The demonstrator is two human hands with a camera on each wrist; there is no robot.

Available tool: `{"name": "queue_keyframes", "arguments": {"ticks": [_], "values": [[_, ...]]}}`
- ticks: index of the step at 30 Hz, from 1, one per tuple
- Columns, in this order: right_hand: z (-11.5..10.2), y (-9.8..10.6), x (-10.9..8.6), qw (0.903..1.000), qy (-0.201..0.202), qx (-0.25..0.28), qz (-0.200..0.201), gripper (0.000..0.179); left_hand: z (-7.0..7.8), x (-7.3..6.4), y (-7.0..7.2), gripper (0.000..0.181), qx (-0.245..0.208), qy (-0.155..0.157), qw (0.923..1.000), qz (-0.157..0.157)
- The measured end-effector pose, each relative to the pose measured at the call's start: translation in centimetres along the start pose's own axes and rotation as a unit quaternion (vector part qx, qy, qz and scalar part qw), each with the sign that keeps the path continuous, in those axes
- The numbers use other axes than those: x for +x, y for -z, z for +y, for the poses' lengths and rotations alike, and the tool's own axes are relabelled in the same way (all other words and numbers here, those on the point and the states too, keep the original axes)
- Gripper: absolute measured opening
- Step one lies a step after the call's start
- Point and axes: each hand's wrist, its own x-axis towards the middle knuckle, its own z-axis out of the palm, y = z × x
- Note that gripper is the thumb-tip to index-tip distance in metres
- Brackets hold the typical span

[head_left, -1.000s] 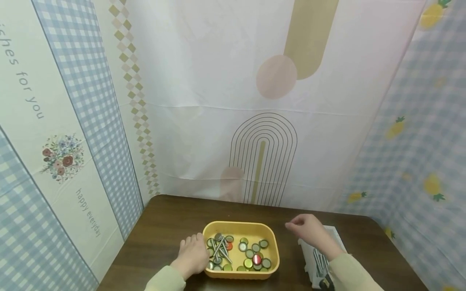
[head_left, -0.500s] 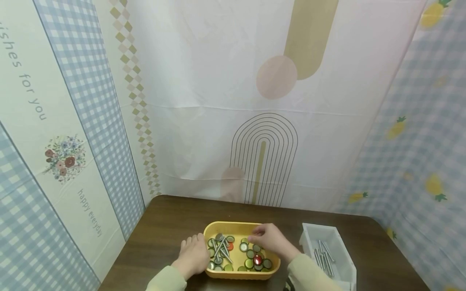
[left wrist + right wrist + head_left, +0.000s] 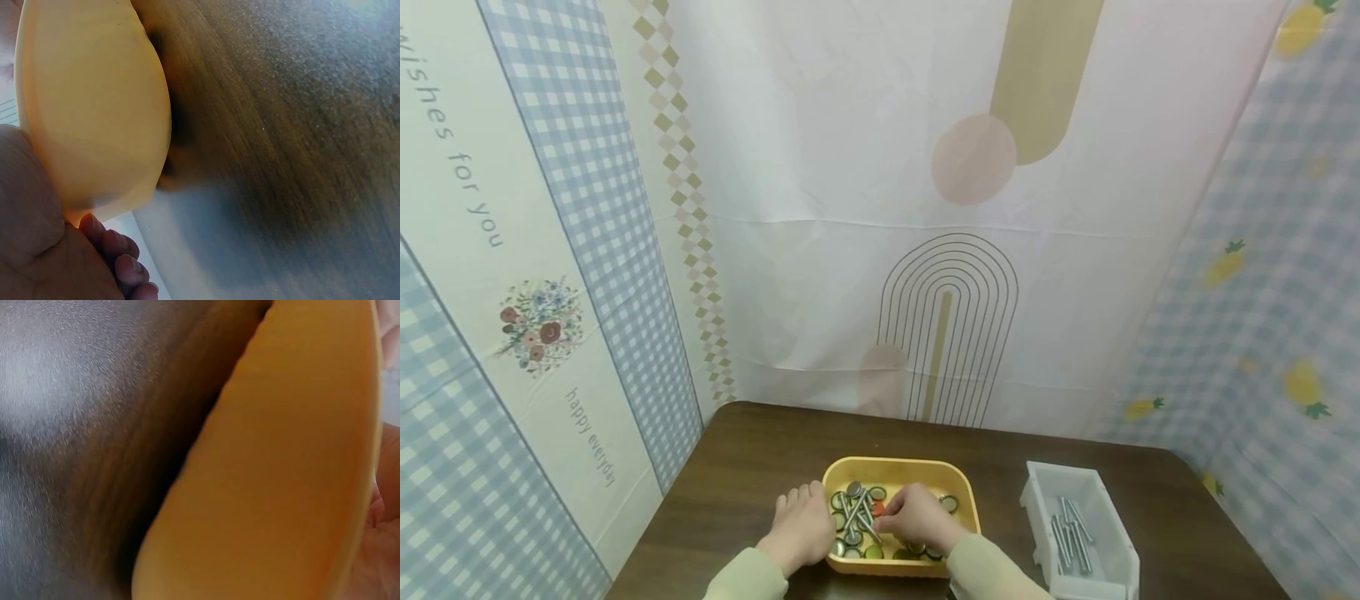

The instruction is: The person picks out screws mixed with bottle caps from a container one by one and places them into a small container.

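Observation:
A yellow plastic container (image 3: 887, 568) holds bottle caps (image 3: 838, 547) and a small crossed pile of long metal nails (image 3: 853, 512) at its left side. My left hand (image 3: 805, 523) grips the container's left end. In the left wrist view its fingers (image 3: 131, 269) curl outside the wall, with the thumb side along the rim. Inside the container, my right hand (image 3: 919, 517) has its thumb and fingertips together at the end of one nail, pinching it. That hand covers many of the caps on the right. The right wrist view shows mostly the container's outer wall.
To the right stands a white open bin (image 3: 1116, 533) with several nails (image 3: 1070, 533) in it. Both containers stand on a dark wooden table (image 3: 760, 450). Patterned cloth hangs behind the table and along both sides.
My right hand has come left from over the white bin, across the yellow container, down to the nail pile. The bin's nails are now uncovered. The left hand has stayed put.

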Motion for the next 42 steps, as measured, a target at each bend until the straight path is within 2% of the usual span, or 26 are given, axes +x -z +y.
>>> {"name": "queue_keyframes", "arguments": {"ticks": [9, 13, 19, 27, 37, 42], "values": [[0.0, -1.2, 0.3, 1.0000, -0.007, 0.003, 0.005, 0.023, -0.1, 0.1, -0.1, 0.024, 0.001, 0.000, 1.0000, -0.004], [-0.1, -1.8, 0.4, 0.9996, -0.005, -0.020, 0.022, 0.023, -0.2, 0.2, -0.2, 0.024, 0.004, -0.002, 1.0000, 0.001], [-0.2, -2.5, 0.8, 0.9971, 0.007, -0.060, 0.045, 0.037, -0.2, 0.1, -0.1, 0.025, 0.000, 0.001, 1.0000, -0.007], [-0.3, -2.6, 1.1, 0.9929, -0.002, -0.106, 0.053, 0.048, -0.2, 0.0, -0.2, 0.023, 0.000, -0.001, 1.0000, -0.004], [-0.5, -2.4, 1.1, 0.9909, 0.003, -0.128, 0.043, 0.048, 0.0, 0.0, -0.2, 0.019, 0.000, -0.002, 1.0000, 0.006], [-0.4, -2.5, 1.3, 0.9902, -0.008, -0.133, 0.041, 0.043, -0.1, 0.1, -0.3, 0.018, 0.001, -0.002, 1.0000, 0.005]]}}
